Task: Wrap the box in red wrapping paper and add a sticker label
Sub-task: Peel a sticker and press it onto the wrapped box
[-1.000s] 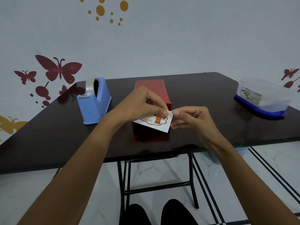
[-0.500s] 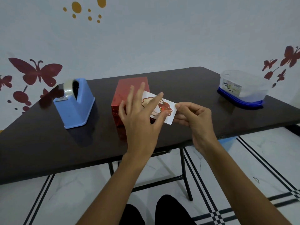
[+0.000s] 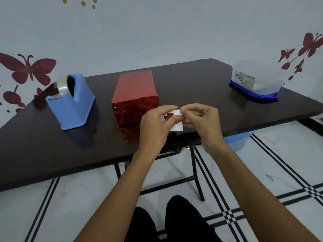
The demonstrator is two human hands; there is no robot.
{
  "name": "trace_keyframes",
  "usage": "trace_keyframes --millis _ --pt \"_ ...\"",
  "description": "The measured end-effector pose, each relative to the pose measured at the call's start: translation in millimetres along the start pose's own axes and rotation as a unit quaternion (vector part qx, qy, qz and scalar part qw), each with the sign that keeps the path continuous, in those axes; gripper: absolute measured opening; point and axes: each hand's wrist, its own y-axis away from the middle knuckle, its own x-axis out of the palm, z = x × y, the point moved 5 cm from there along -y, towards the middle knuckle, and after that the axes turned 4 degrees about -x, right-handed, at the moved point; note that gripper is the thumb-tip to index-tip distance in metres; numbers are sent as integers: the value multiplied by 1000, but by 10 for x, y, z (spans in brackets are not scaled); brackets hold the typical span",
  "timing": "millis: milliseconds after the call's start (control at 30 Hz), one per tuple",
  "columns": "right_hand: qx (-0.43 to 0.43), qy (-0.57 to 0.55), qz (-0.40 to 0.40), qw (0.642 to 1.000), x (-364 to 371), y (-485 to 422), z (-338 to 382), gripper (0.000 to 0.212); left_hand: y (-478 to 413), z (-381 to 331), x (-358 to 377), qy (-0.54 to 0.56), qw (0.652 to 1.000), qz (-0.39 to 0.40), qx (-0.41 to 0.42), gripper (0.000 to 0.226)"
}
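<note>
The box point(image 3: 135, 92), wrapped in shiny red paper, stands on the dark table point(image 3: 52, 147) left of centre. In front of its near right corner both hands hold a small white sticker sheet point(image 3: 175, 122) with a red and orange picture. My left hand point(image 3: 155, 124) pinches the sheet's left part between thumb and fingers, covering much of the picture. My right hand point(image 3: 201, 119) pinches the sheet's upper right edge with curled fingers. The sheet is held just above the table, clear of the box.
A blue tape dispenser point(image 3: 71, 103) with a clear tape roll stands left of the box. At the far right of the table sits a clear plastic container point(image 3: 257, 79) on a blue lid. My dark-clad knees point(image 3: 167, 222) show under the table's near edge.
My left hand, spread flat over the sheet half a second ago, now pinches it. Both hands and the sheet have come away from the box toward the right.
</note>
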Motion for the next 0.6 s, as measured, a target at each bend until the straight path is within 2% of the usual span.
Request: trace_keyframes --millis 167,267,333,467,533,600 --pt "28 17 54 998 11 -36 -4 9 -29 6 -19 24 1000 14 -10 27" --pt "26 28 44 998 5 -39 -30 10 -43 29 -23 58 997 41 -27 24" --pt "25 57 44 997 9 -41 -55 10 -48 51 -27 83 994 54 -35 20" --pt "-21 143 64 987 47 -34 -68 10 -49 86 -36 64 996 50 -41 15" --pt "-31 128 61 989 44 -19 -56 7 -50 77 -47 65 996 42 -35 13" --pt "-12 67 70 995 21 -7 -35 2 -56 65 -67 74 996 39 -30 10"
